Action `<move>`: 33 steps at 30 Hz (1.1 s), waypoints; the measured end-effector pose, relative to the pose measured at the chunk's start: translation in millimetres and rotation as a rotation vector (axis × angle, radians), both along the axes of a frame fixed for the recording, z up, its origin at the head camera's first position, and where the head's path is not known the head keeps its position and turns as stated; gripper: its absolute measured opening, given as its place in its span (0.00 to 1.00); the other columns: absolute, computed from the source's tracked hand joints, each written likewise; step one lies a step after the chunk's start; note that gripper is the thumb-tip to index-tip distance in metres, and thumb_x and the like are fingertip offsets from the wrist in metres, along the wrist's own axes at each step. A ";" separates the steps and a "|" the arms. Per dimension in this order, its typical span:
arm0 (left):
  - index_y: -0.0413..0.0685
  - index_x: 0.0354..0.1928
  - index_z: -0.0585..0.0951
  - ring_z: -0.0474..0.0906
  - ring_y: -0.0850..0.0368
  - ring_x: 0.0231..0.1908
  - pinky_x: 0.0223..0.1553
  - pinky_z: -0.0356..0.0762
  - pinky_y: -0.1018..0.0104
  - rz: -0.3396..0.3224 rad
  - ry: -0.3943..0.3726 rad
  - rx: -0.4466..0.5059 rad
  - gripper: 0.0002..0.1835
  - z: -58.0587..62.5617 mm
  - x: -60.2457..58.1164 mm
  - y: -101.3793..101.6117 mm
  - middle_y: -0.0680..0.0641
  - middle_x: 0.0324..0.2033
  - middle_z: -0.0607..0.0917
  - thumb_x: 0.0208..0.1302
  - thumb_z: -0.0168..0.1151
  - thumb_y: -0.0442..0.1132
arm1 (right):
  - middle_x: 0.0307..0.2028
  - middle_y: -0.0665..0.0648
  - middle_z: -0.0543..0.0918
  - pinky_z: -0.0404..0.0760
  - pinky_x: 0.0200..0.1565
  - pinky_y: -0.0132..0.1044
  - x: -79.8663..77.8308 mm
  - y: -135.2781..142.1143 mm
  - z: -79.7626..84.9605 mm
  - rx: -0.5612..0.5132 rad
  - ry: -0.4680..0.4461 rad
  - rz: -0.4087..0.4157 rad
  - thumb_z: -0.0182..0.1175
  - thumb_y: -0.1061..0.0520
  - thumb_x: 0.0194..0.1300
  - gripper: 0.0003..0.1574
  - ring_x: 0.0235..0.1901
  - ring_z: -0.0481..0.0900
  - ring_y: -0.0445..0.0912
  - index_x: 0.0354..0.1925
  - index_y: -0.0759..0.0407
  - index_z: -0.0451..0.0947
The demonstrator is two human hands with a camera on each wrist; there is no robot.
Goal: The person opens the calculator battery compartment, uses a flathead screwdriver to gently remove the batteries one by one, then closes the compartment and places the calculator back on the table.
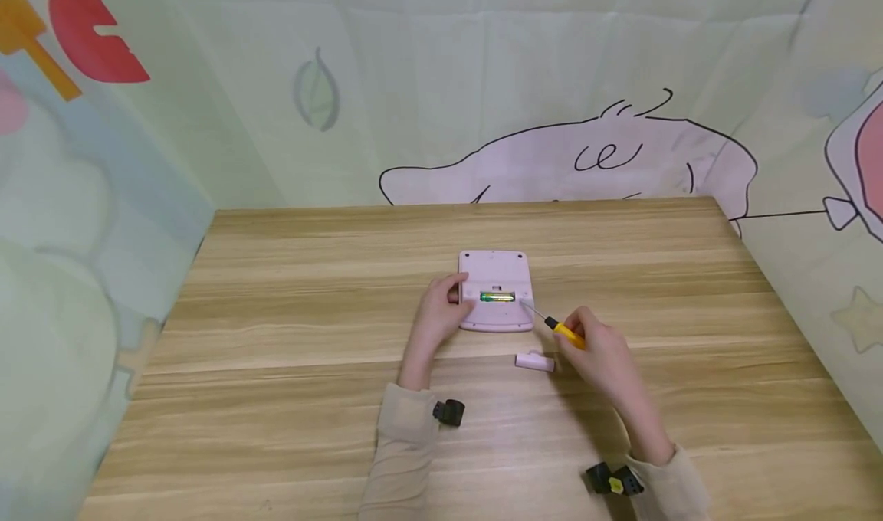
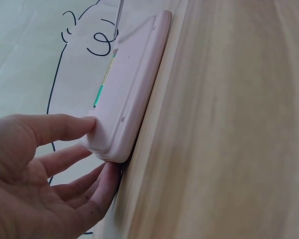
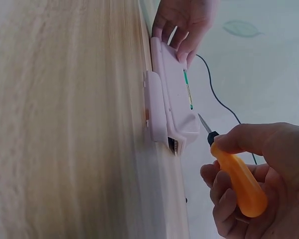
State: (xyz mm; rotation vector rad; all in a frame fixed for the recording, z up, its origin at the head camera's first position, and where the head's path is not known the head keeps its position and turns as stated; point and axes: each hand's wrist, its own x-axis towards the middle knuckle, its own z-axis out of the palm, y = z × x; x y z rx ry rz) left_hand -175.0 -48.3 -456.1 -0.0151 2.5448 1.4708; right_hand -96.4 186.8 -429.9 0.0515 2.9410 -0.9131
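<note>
A pale pink calculator [image 1: 494, 267] lies back side up on the table. Its battery compartment is uncovered, with a green and gold battery [image 1: 497, 297] inside. My left hand [image 1: 439, 308] grips the calculator's left edge, thumb [image 2: 74, 128] on the back and fingers along the side. In my right hand [image 1: 603, 358] is a screwdriver with a yellow-orange handle [image 3: 241, 184]. Its thin metal tip [image 3: 203, 122] points at the right end of the battery compartment; whether it touches I cannot tell. The small pink battery cover [image 1: 534, 362] lies on the table in front of the calculator.
The wood-grain table [image 1: 310, 314] reaches back to a wall cloth [image 1: 414, 69] printed with cartoon shapes. Black cameras are strapped at both wrists, one on the left cuff [image 1: 450, 412] and one on the right [image 1: 614, 479].
</note>
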 end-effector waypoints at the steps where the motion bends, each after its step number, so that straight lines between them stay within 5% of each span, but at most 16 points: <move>1: 0.46 0.64 0.73 0.74 0.49 0.48 0.51 0.76 0.57 0.000 0.000 0.000 0.29 -0.1 0.0 0.1 0.39 0.53 0.76 0.59 0.64 0.36 | 0.31 0.58 0.81 0.70 0.30 0.34 -0.1 -0.2 0.0 0.001 0.002 0.002 0.62 0.54 0.63 0.13 0.27 0.72 0.47 0.41 0.61 0.74; 11: 0.45 0.64 0.73 0.74 0.49 0.48 0.51 0.76 0.57 0.004 0.005 0.010 0.29 0.5 0.1 -0.9 0.39 0.52 0.76 0.58 0.65 0.36 | 0.28 0.56 0.81 0.68 0.30 0.35 -1.4 -3.4 -0.1 -0.001 0.078 0.029 0.64 0.55 0.60 0.11 0.25 0.72 0.47 0.38 0.60 0.75; 33: 0.47 0.64 0.73 0.73 0.50 0.46 0.49 0.76 0.58 0.002 -0.007 -0.011 0.28 1.0 0.0 -0.5 0.40 0.51 0.76 0.59 0.64 0.37 | 0.29 0.58 0.81 0.70 0.31 0.35 -4.3 -8.6 5.1 0.017 0.082 0.024 0.64 0.55 0.60 0.13 0.26 0.72 0.48 0.39 0.61 0.74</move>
